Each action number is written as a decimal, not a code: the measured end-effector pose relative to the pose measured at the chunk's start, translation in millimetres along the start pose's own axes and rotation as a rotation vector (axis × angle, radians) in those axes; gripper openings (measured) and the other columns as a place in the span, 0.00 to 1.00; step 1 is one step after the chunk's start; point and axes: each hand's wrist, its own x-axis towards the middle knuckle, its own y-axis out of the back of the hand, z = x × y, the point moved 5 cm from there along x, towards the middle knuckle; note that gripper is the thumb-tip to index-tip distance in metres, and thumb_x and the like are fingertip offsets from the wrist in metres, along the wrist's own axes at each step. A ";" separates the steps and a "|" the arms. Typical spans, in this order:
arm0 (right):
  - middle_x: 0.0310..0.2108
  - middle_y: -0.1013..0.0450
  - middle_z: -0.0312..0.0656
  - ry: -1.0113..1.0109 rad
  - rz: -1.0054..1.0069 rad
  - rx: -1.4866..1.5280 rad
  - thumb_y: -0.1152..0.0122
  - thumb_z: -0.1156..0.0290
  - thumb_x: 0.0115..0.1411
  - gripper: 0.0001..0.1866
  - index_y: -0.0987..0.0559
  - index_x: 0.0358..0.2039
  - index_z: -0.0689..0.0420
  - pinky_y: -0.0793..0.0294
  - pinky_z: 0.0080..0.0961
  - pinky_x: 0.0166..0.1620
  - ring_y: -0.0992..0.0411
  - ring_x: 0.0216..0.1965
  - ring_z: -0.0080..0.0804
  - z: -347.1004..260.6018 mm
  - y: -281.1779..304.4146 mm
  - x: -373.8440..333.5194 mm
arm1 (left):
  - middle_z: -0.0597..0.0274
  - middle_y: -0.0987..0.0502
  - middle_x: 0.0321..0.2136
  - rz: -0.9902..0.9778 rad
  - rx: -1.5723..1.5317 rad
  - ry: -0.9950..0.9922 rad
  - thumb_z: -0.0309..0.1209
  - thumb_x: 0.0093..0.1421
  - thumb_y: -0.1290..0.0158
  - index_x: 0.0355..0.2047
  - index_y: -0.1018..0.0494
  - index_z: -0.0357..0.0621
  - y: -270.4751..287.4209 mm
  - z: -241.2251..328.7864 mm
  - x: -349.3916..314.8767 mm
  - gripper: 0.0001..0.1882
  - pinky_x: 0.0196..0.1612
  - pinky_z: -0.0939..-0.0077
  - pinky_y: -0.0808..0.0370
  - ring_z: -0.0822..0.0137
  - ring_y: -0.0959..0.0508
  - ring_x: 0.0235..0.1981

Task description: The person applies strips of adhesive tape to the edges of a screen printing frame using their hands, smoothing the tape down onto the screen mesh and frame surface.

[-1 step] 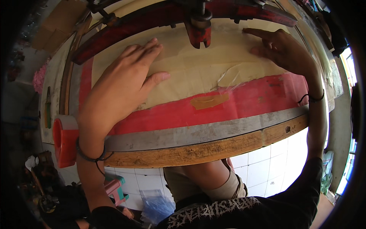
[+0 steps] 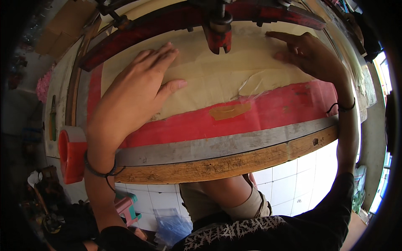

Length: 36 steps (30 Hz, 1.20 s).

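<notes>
A translucent tan sheet lies over a red sheet on a grey metal work surface. My left hand rests on the left part of the tan sheet, fingers stretched forward and thumb apart, holding nothing. On the far right of the same sheet is my right hand, its index finger extended, thumb apart and other fingers partly curled; nothing shows in it. A loose wrinkled clear flap lifts near the tan sheet's near edge. Brown tape patches the red sheet below it.
A curved red metal bar with a notched middle bracket spans above the sheets' far side. Wood lines the near edge. By my left wrist stands a red tape dispenser. Below are a small pink-green stool and bluish plastic bags.
</notes>
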 end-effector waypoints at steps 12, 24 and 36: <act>0.16 0.33 0.44 0.072 -0.030 0.004 0.37 0.60 0.64 0.28 0.28 0.64 0.48 0.35 0.33 0.28 0.36 0.18 0.32 -2.5 -1.0 10.1 | 0.52 0.42 0.69 -0.052 0.004 0.061 0.48 0.68 0.50 0.68 0.42 0.37 4.0 -0.1 -3.7 0.36 0.69 0.60 0.39 0.49 0.41 0.69; 0.20 0.28 0.47 -0.012 -0.025 0.018 0.40 0.56 0.66 0.23 0.24 0.58 0.50 0.30 0.36 0.31 0.30 0.21 0.37 4.0 5.0 6.6 | 0.48 0.41 0.68 -0.010 0.028 0.043 0.48 0.68 0.51 0.67 0.42 0.34 2.3 6.7 -3.7 0.36 0.68 0.60 0.37 0.49 0.39 0.68; 0.15 0.39 0.42 0.180 0.020 0.064 0.37 0.67 0.64 0.19 0.21 0.56 0.49 0.39 0.30 0.26 0.44 0.17 0.27 11.2 5.0 4.6 | 0.47 0.41 0.68 0.016 0.079 0.037 0.52 0.68 0.53 0.67 0.43 0.33 -4.3 6.5 -4.5 0.39 0.66 0.61 0.35 0.50 0.37 0.67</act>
